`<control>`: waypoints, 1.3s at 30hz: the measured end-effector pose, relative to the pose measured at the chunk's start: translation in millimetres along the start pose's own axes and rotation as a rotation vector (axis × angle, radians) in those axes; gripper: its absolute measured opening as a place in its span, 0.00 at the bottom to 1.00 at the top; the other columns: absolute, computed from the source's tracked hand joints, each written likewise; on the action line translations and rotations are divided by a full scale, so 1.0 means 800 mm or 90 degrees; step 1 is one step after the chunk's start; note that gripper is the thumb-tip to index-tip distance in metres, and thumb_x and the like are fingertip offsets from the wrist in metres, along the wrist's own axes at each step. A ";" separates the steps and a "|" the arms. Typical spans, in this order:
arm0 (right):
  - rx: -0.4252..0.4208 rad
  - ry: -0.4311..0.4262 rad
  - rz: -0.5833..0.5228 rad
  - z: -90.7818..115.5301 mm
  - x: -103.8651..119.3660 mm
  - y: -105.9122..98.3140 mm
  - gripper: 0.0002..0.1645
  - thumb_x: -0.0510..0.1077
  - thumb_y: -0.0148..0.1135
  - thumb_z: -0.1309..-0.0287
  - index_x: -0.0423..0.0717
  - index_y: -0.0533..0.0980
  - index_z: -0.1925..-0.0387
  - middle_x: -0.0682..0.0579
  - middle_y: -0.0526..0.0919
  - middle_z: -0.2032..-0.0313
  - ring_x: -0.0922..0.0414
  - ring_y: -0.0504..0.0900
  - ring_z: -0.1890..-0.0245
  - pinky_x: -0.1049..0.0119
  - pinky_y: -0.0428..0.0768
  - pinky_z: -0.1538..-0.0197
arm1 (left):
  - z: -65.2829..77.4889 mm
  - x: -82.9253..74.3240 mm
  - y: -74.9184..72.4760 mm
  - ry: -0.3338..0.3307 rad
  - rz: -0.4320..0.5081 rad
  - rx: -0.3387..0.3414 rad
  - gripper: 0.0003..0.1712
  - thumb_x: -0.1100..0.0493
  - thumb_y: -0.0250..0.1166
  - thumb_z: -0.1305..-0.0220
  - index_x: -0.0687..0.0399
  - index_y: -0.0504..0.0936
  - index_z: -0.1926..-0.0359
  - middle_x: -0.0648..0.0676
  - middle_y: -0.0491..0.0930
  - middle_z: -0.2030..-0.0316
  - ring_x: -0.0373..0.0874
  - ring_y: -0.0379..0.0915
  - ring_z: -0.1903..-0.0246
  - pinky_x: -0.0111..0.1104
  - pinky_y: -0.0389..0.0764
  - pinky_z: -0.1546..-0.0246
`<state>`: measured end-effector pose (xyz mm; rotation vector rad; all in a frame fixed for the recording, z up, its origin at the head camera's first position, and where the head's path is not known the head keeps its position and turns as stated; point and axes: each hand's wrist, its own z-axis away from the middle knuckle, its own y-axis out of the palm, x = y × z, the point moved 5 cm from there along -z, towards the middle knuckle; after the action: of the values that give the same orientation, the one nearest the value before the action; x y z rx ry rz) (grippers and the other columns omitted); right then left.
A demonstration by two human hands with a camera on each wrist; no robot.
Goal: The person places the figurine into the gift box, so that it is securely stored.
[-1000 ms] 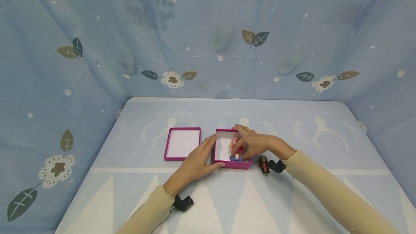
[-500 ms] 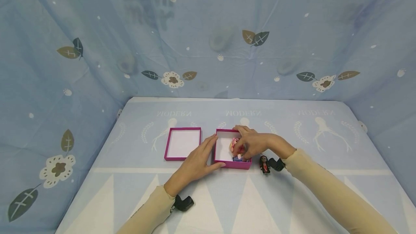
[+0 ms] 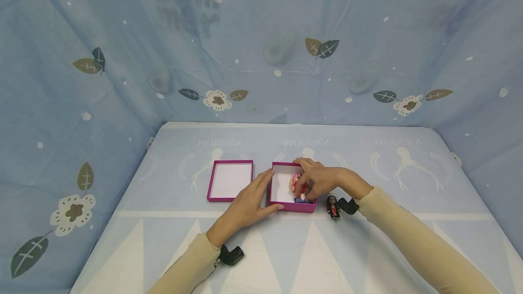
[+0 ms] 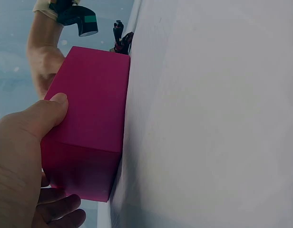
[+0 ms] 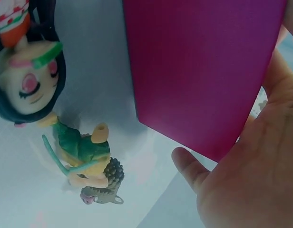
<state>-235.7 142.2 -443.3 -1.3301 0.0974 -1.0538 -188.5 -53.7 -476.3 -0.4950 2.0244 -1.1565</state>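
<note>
A magenta box with a white inside stands on the table. My left hand holds its near left corner, thumb on the front wall and fingers along the left side, as the left wrist view also shows the box. My right hand reaches over the right rim, fingers bent inside around a small doll with pink and yellow on its head and a blue lower part. The hand covers much of this doll. In the right wrist view, one finger stays outside the box.
A shallow magenta lid lies inside-up left of the box. Right of it lies a black-haired doll, seen large in the right wrist view, with a green-dressed figurine close by. Patterned blue cloth hangs behind the table.
The doll inside the box has shifted slightly to the right under my right hand's fingers. My left hand and the box stay in place.
</note>
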 end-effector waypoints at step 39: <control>-0.299 0.014 -0.145 0.110 -0.058 -0.029 0.37 0.52 0.72 0.45 0.54 0.71 0.34 0.40 0.56 0.30 0.39 0.56 0.31 0.28 0.64 0.39 | 0.001 0.001 0.002 -0.021 0.027 0.028 0.55 0.36 0.68 0.42 0.57 0.53 0.24 0.56 0.59 0.27 0.48 0.60 0.30 0.44 0.71 0.35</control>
<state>-222.3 240.9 -420.2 -1.7842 0.2247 -1.2873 -188.0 -54.0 -478.1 -0.4449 1.9672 -1.1572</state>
